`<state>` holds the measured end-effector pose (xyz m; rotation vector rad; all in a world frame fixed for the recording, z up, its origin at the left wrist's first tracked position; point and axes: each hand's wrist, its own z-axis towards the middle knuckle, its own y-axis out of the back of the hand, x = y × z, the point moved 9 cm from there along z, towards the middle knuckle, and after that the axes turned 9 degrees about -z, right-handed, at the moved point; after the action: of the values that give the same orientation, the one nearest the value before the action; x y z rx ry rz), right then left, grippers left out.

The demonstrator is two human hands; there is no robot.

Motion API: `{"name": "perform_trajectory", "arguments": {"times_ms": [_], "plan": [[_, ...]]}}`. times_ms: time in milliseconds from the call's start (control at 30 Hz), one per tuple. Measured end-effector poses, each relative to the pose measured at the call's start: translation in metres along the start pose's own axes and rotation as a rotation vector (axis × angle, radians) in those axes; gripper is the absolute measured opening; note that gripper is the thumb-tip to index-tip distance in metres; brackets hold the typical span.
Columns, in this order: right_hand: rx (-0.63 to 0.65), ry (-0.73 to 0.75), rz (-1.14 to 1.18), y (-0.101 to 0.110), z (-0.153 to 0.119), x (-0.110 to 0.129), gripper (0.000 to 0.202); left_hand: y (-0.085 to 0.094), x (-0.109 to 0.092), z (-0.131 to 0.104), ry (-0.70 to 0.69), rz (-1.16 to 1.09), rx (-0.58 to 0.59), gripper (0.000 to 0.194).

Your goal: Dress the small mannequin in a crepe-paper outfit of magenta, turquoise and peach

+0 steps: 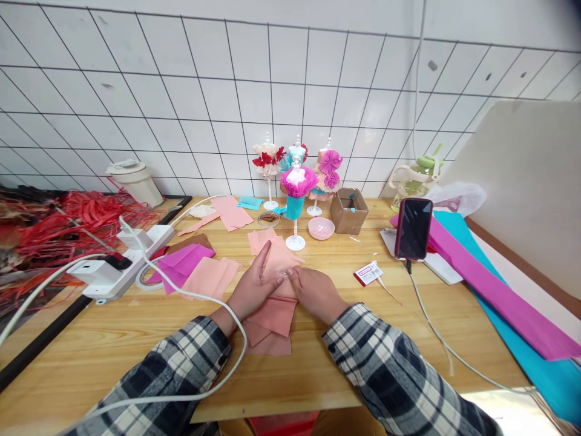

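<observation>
A peach crepe paper piece (278, 259) lies between my two hands, its upper edge fanned out beyond the fingers. My left hand (255, 284) grips it from the left, with the index finger pointing up and the thumb reaching across. My right hand (318, 293) is closed, thumb and fingers pinched at the paper's right side. A thin pale bit shows at the fingertips, too small to make out. Beneath my hands lie darker pink paper sheets (272, 315). Just beyond them stands a small dress form (295, 209) with a magenta ruffle and blue skirt.
More dressed forms (269, 160) stand by the tiled wall, near a cardboard box (349, 212) and pink bowl (321, 228). Left are paper pieces (213, 275) and a power strip (131, 266); its white cable (242, 339) crosses my left forearm. A phone (413, 230) stands right, beside paper rolls (499, 284).
</observation>
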<state>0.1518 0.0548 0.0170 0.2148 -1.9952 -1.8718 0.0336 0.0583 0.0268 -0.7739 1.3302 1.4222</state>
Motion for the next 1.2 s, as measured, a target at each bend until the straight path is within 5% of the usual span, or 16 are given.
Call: {"name": "perform_trajectory", "arguments": {"times_ms": [1200], "plan": [[0.006, 0.024, 0.012, -0.003, 0.000, 0.009, 0.045, -0.010, 0.001, -0.003, -0.020, -0.014, 0.051, 0.090]]}}
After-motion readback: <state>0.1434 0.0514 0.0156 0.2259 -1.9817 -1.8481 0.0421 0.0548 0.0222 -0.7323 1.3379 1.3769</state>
